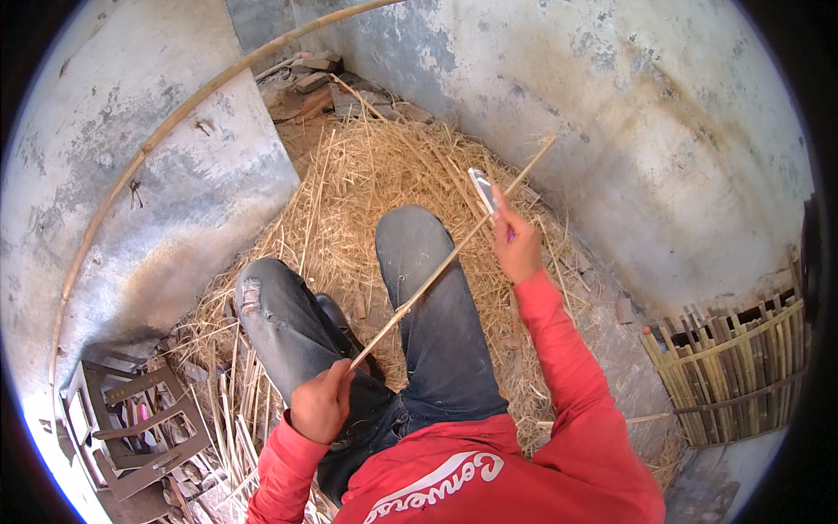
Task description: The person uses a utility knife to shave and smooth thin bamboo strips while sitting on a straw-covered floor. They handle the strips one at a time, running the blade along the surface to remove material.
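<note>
Bamboo strip [445, 262] between left hand [321, 403] and knife-holding right hand [515, 244].

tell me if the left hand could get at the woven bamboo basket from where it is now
Probably not without shifting. The left hand grips the near end of the bamboo strip by the left thigh, while the woven bamboo basket stands far off on the person's right, beyond the right arm and torso.

Stained concrete walls [663, 113] enclose a straw-strewn floor [349, 183] in daylight
</note>
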### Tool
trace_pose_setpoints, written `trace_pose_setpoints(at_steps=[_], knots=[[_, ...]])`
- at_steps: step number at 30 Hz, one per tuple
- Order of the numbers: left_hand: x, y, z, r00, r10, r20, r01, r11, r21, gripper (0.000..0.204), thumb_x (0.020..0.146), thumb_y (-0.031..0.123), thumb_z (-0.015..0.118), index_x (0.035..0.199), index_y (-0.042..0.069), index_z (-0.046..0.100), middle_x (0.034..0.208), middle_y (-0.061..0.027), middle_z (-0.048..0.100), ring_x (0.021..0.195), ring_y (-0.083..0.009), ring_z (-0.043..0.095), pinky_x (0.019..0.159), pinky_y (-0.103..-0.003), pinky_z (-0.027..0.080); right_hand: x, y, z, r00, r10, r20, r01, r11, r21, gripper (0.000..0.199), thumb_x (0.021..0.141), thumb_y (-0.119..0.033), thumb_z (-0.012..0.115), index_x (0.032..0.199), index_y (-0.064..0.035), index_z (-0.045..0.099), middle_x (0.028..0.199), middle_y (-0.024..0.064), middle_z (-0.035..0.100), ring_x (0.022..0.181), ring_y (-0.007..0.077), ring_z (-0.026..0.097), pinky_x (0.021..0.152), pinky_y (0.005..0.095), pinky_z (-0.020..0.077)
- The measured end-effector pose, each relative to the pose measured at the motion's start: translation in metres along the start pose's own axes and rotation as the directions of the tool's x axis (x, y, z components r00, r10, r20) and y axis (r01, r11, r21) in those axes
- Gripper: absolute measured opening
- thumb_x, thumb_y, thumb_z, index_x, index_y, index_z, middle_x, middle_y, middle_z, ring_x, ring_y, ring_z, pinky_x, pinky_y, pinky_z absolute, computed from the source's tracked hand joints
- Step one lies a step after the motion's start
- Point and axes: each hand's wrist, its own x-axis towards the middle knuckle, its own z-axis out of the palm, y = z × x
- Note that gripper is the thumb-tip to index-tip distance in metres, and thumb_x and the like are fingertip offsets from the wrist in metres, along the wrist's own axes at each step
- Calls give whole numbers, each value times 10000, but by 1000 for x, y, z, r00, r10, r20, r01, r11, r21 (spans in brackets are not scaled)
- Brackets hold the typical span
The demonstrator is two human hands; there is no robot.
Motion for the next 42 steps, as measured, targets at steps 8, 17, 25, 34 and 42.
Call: trace_pose_setpoints(at_steps=[8,17,25,34,42], knots=[[-12,-24,-5,999,45,-1,-45,999,-29,289,931,42,702,1218,15,678,794,-244,663,695,-423,670,614,-465,517,35,53,-3,988,35,-154,-39,999,-23,448,999,-88,607,1426,-222,633,864,233,704,638,210,630,646,345,520],[-8,-8,-7,999,-33,36,35,998,-47,263,938,31,683,1197,-15,672,815,-257,680,716,-429,688,629,-461,534,-16,24,12,1000,12,-21,-10,995,98,419,1014,-87,595,1427,-149,631,899,166,748,651,124,584,668,303,516],[6,4,8,1000,-29,8,30,987,-157,240,955,41,670,1187,-20,669,792,-253,680,744,-412,708,648,-450,544,-62,-29,20,975,-52,214,2,974,228,362,1007,-128,598,1359,-133,681,1044,168,749,594,222,677,562,341,508],[37,2,39,999,-17,-28,10,970,-241,210,968,39,655,1171,-13,667,791,-251,670,725,-422,689,624,-445,526,-85,-70,1,925,-184,333,89,956,281,373,1009,-197,616,1360,-80,665,717,153,655,563,241,641,533,363,483],[2,2,0,980,-117,162,114,993,28,113,1001,115,601,966,24,542,740,-274,618,718,-505,619,609,-576,456,-7,19,-21,971,234,45,-235,971,40,449,1031,-344,612,786,27,680,581,137,566,493,195,512,512,412,396]])
